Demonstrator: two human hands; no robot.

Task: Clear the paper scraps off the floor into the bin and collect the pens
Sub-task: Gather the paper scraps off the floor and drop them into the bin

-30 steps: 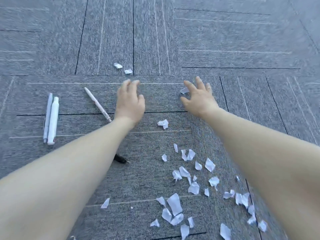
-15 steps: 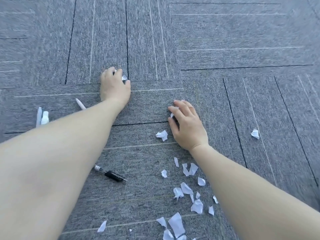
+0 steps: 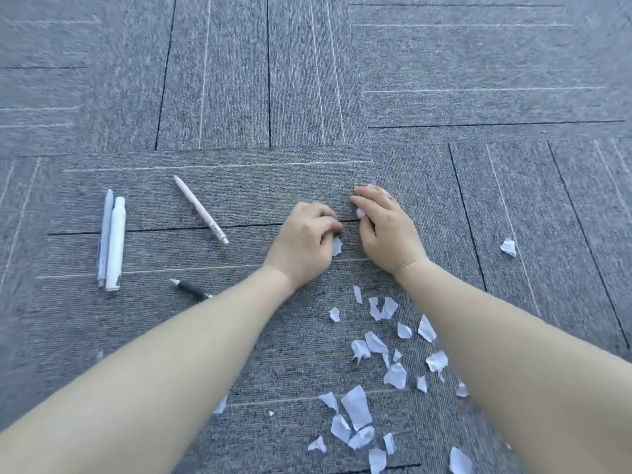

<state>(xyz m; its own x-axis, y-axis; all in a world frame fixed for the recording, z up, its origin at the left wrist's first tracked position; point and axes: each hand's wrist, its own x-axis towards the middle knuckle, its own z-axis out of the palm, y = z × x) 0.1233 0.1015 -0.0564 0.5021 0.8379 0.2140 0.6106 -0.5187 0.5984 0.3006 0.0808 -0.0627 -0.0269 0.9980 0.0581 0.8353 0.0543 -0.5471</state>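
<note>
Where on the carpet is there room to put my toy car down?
Bare carpet lies beyond both hands. Another bare patch sits between the right hand and the lone scrap. It is crowded among the scraps between the forearms.

Black pen (image 3: 191, 289): rear end hidden under left forearm (image 3: 171, 364). Scrap (image 3: 337, 246) partly covered by curled left hand (image 3: 304, 241); another scrap (image 3: 360, 213) mostly hidden inside right hand (image 3: 390, 230). Lowest scraps (image 3: 460, 461) cut by bottom edge.

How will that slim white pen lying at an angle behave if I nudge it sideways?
The slim white pen looks round and smooth, so it would probably roll. The carpet is ribbed, which likely stops it soon. It looks stiff and light, so easy to pinch.
</note>
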